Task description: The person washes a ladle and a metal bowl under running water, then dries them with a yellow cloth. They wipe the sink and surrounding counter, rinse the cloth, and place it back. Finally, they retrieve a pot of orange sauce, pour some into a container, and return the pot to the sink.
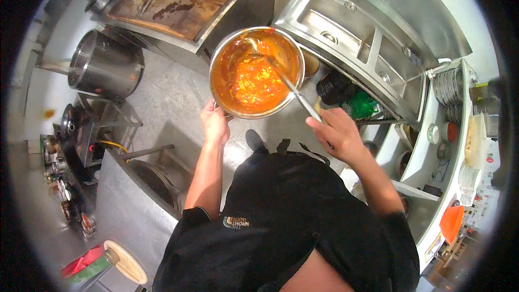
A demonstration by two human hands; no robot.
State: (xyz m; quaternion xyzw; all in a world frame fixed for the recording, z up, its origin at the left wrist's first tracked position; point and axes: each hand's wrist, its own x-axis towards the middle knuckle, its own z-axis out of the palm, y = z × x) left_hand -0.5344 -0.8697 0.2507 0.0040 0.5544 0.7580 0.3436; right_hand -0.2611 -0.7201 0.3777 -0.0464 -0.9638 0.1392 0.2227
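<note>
A round stainless steel pot (302, 54), coated inside with orange-red sauce (253, 83), is held out over the floor. At its near left side, my left hand (215, 121) grips the rim or a handle there; the fingers partly hide that spot. My right hand (338, 132) is closed around the handle of a long metal utensil (298, 95), whose far end dips into the sauce. Sauce hides the utensil's head, so its shape is unclear. Yellowish bits show in the lit part of the sauce.
A stainless double sink (367, 50) stands ahead right, beside a brown-stained worktop (182, 4) with metal utensils. A large stockpot (107, 65) and a metal stand (107, 117) are at left. Shelves (440, 138) with stacked plates line the right. A steel counter (129, 207) is near left.
</note>
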